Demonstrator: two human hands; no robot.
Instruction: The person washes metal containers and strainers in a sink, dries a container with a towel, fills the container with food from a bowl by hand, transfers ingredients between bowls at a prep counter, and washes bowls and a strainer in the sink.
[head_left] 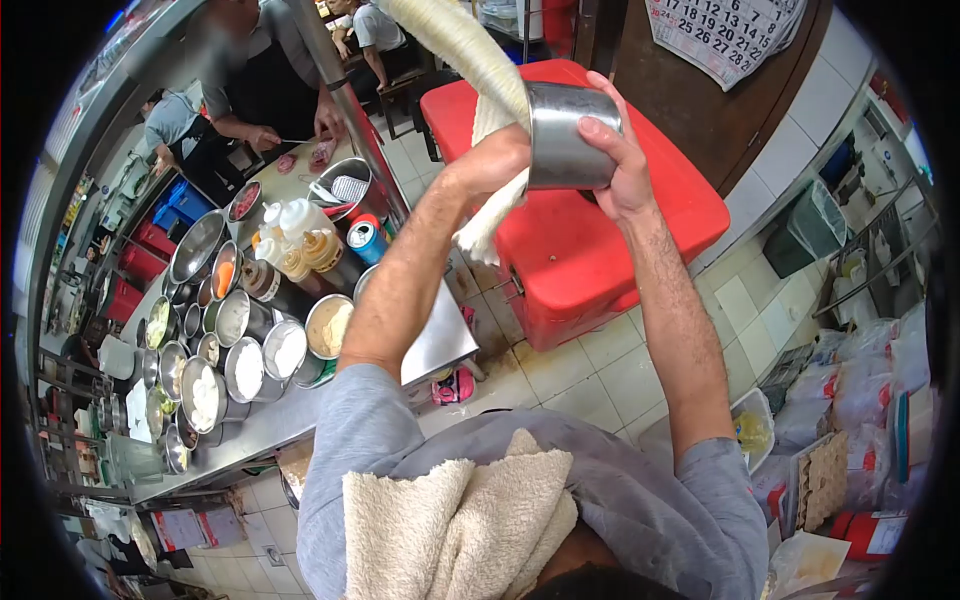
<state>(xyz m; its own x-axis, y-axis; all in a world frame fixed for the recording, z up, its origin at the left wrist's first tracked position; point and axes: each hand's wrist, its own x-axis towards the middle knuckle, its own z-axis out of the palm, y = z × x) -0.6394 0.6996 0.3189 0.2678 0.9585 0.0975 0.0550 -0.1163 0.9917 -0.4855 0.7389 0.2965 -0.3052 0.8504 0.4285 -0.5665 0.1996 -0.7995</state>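
Note:
A shiny steel pot (570, 135) is tipped on its side in front of me, its mouth facing left. My right hand (625, 165) grips it from the right, thumb and fingers around its wall and base. My left hand (505, 155) is at the mouth with a long cream cloth (465, 55) bunched in it; the fingers are hidden inside the rim. One part of the cloth sweeps to the upper left, and another end hangs below my left wrist. Under the pot stands a large red lidded cooler box (590, 250).
To the left, a steel counter (435, 345) carries several steel bowls, squeeze bottles (300, 220) and a drink can (366, 240). Across it, a person (265, 85) cuts meat. Bagged goods (850, 380) fill the right side. A beige towel (455, 525) lies over the grey shirt.

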